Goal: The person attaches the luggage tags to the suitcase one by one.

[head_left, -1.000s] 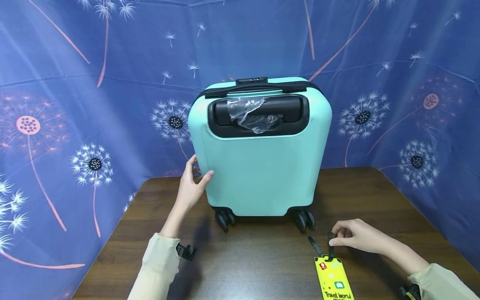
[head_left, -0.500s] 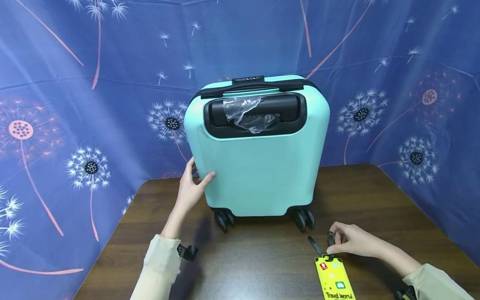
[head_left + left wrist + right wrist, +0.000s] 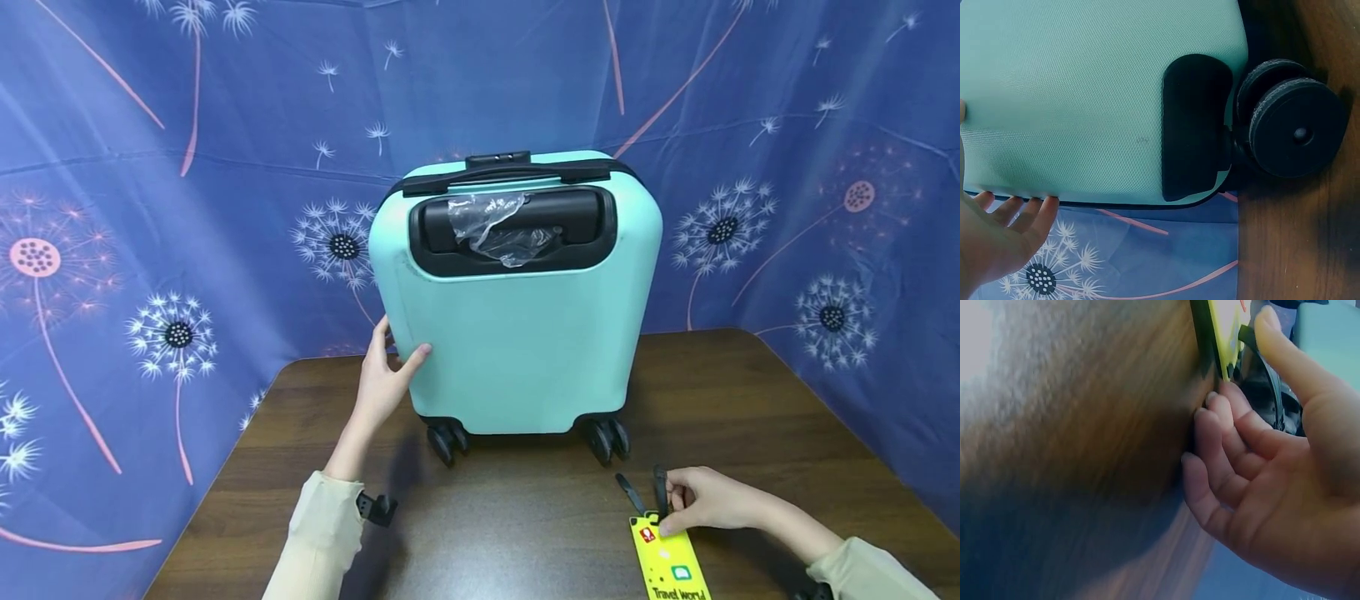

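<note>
A mint-green suitcase (image 3: 517, 350) stands upright on its wheels, its black handle recess facing me with clear plastic film on it. My left hand (image 3: 378, 387) holds its left side, thumb on the front face and fingers round the side; in the left wrist view the fingertips (image 3: 1049, 203) rest by the dark seam. A yellow luggage tag (image 3: 667, 554) printed "Travel World" lies on the table, with a black strap (image 3: 630, 493) in two loose ends. My right hand (image 3: 708, 498) is at its top right corner, thumb over the face, curled fingers beside the strap and edge.
The brown wooden table (image 3: 517, 533) has rounded far corners. Behind it hangs a blue dandelion-print cloth (image 3: 480, 83). The suitcase's black wheels (image 3: 607, 440) stand just beyond the tag.
My right hand has moved down from the strap's upper end to the tag's corner, letting the strap end stand free. The left hand keeps its hold; the view has shifted slightly.
</note>
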The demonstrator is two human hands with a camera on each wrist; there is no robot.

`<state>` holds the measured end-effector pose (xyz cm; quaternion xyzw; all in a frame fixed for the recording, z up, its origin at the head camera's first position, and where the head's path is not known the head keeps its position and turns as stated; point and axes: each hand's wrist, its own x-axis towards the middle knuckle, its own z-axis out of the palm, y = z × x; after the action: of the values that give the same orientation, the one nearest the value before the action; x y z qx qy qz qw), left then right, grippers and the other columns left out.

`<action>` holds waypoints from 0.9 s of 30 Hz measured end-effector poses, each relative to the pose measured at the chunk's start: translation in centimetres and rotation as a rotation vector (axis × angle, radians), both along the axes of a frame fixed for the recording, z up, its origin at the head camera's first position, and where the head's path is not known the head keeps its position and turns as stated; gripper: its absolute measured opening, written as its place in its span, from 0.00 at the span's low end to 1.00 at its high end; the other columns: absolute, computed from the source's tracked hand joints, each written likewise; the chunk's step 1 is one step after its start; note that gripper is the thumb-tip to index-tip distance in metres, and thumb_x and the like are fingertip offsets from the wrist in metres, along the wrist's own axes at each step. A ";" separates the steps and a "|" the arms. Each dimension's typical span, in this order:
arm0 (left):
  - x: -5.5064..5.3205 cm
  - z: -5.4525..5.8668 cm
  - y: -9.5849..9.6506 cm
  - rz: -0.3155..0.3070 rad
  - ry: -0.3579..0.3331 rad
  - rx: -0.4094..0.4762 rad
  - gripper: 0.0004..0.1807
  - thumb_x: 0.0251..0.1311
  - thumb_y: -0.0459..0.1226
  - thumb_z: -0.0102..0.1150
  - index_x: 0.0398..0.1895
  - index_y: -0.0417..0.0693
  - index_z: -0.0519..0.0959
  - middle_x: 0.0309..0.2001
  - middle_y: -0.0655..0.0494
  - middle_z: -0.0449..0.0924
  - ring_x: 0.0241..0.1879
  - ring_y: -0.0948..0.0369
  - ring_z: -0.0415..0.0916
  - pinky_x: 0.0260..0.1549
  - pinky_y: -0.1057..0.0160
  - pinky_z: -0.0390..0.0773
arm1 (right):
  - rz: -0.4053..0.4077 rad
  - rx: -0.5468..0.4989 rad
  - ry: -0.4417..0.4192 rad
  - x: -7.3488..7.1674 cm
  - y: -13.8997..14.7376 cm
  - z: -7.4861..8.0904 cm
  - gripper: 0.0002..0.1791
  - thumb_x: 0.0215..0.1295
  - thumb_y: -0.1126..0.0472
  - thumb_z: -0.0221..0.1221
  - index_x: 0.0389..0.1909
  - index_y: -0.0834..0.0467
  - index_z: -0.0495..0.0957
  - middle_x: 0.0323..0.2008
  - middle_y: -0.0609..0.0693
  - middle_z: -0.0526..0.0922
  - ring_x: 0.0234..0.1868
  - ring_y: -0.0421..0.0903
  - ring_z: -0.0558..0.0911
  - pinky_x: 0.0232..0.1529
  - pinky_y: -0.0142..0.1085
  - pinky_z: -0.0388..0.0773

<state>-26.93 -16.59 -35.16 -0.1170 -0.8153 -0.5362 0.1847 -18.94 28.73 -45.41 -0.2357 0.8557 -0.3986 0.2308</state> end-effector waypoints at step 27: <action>2.3 1.8 1.4 0.008 -0.023 0.011 0.38 0.62 0.42 0.58 0.72 0.49 0.51 0.62 0.44 0.64 0.57 0.50 0.67 0.54 0.50 0.73 | 0.008 -0.056 -0.035 -0.3 -0.1 1.2 0.16 0.53 0.60 0.67 0.34 0.63 0.70 0.27 0.48 0.70 0.26 0.36 0.68 0.23 0.29 0.64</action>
<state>-24.60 -15.24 -33.40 -0.1064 -0.8149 -0.5412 0.1782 -19.29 28.61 -44.22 -0.2386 0.8390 -0.4255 0.2409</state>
